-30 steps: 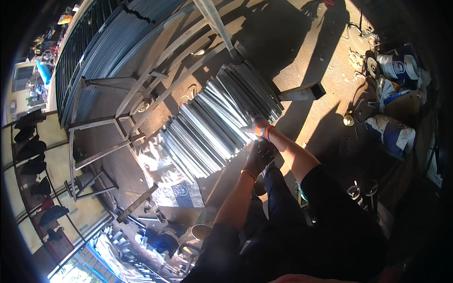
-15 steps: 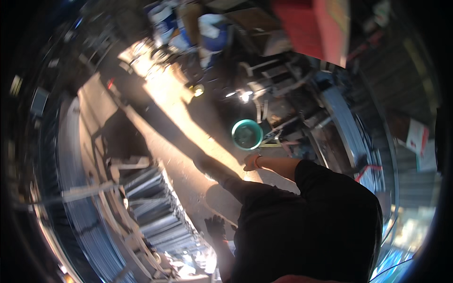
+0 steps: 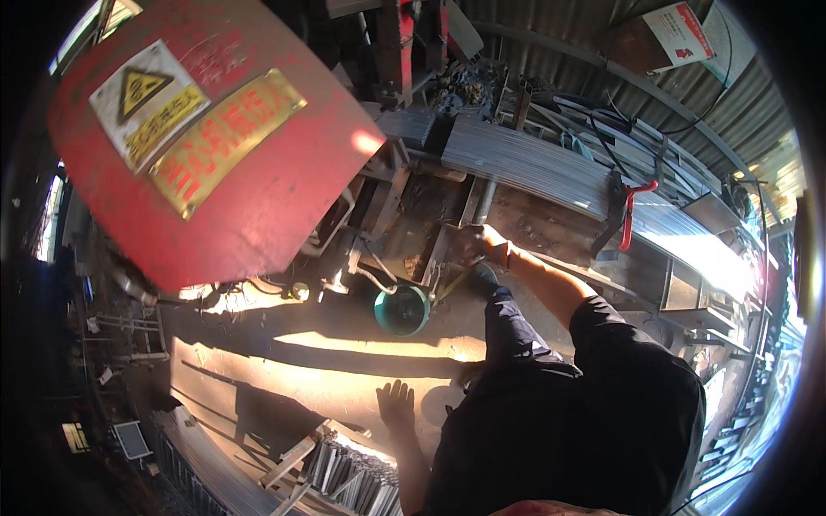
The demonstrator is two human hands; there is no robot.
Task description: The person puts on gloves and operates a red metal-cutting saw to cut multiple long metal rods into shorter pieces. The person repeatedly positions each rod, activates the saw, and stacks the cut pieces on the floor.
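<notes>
Long metal bars lie side by side along a workbench, beyond the right hand. A smaller bundle of short metal bars sits at the lower edge of the view, just beside the left forearm. As a judgement, that bundle looks already arranged into a row, while the long bars lie apart from both hands; how much is left cannot be read from here.

The right hand curls near the workbench's near side, and I cannot tell whether it grasps anything. The left hand is released — fingers spread, holding nothing — over the floor near the short bars.

That floor is in broken sunlight, crossed by long dark shadows. A corrugated wall rises behind the workbench, and a red machine housing with warning plates looms across the upper left. A teal bucket stands below the right hand, to its left; a red-handled tool is by the long bars — smaller clutter blurs together.
</notes>
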